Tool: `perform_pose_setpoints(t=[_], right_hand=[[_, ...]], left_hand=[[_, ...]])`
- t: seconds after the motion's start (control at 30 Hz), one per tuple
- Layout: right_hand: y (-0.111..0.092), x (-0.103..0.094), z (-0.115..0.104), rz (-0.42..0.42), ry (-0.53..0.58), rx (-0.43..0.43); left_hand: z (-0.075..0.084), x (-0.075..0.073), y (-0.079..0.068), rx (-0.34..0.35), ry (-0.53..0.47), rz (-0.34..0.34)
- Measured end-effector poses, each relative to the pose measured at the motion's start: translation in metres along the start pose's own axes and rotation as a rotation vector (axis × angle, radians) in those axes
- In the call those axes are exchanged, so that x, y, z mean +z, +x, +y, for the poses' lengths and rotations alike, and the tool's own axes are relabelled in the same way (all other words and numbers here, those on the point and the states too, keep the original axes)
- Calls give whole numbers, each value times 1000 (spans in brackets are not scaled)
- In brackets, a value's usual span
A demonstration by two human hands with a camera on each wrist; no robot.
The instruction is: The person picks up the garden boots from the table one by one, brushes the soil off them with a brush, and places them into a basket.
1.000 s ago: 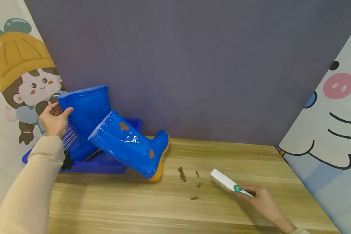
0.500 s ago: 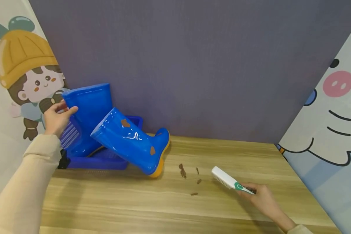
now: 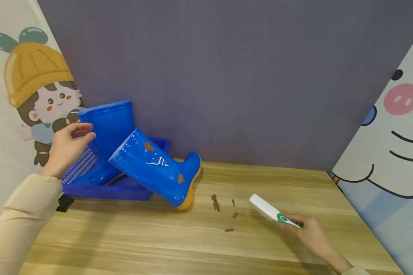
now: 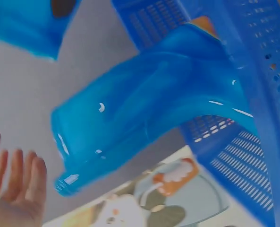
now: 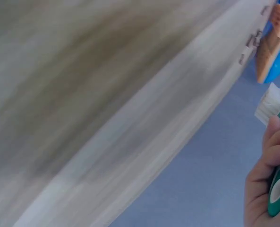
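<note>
One blue rain boot [image 3: 111,128] stands upright in a blue plastic basket [image 3: 106,192] at the left. Just beside its top is my left hand [image 3: 67,147], its fingers loosely bent; the left wrist view shows a gap between that hand [image 4: 19,189] and the boot [image 4: 130,104]. A second blue rain boot [image 3: 155,168] leans over the basket's right side, its orange sole [image 3: 189,196] turned right, with brown patches on the shaft. My right hand [image 3: 311,233] grips a white and green brush [image 3: 266,208] by the handle, bristles facing down.
Several brown scraps [image 3: 215,203] lie on the wooden table [image 3: 179,240] between the leaning boot and the brush. A grey panel [image 3: 227,84] rises behind the table. Cartoon-printed walls [image 3: 402,126] stand at both sides.
My left hand has let go of the upright boot's top and drawn slightly away from it. The right hand keeps the brush in nearly the same place. The view has shifted a little.
</note>
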State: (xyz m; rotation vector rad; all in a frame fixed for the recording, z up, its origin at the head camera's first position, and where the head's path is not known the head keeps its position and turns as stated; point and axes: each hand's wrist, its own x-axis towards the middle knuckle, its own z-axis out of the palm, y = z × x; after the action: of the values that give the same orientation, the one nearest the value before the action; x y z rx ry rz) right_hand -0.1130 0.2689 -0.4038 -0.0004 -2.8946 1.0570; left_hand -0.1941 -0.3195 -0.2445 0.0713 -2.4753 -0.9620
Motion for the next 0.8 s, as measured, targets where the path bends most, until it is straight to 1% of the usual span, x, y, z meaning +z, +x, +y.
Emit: perform_pose_setpoints(t=[0.07, 0.1, 0.17, 0.27, 0.33, 0.37, 0.43, 0.53, 0.6, 0.63, 0.7, 0.8], right_hand=[[0, 1, -4, 1, 15, -6], [-1, 2, -5, -3, 24, -2], [-1, 4, -8, -14, 38, 5], [-2, 7, -10, -40, 64, 20], [-1, 7, -10, -41, 70, 26], [0, 7, -10, -40, 73, 25], [1, 6, -10, -32, 74, 8], [4, 5, -10, -18, 70, -17], [5, 4, -10, -8, 60, -31], [5, 5, -11, -7, 57, -30], [6, 6, -12, -10, 58, -19], [6, 9, -13, -1, 49, -40]], left_hand=[[0, 2, -13, 93, 31, -12], [-1, 3, -21, 124, 42, -17], [-4, 8, -38, 159, 38, -21], [-8, 17, -61, 142, 7, -42], [-8, 24, -71, 107, -22, -73], [-8, 28, -74, 83, -49, -100], [-5, 35, -79, 23, -113, -158], [2, 48, -80, -66, -220, -241], [10, 58, -77, -110, -292, -269], [13, 62, -76, -125, -318, -274], [21, 72, -73, -145, -339, -266], [30, 83, -68, -136, -351, -223]])
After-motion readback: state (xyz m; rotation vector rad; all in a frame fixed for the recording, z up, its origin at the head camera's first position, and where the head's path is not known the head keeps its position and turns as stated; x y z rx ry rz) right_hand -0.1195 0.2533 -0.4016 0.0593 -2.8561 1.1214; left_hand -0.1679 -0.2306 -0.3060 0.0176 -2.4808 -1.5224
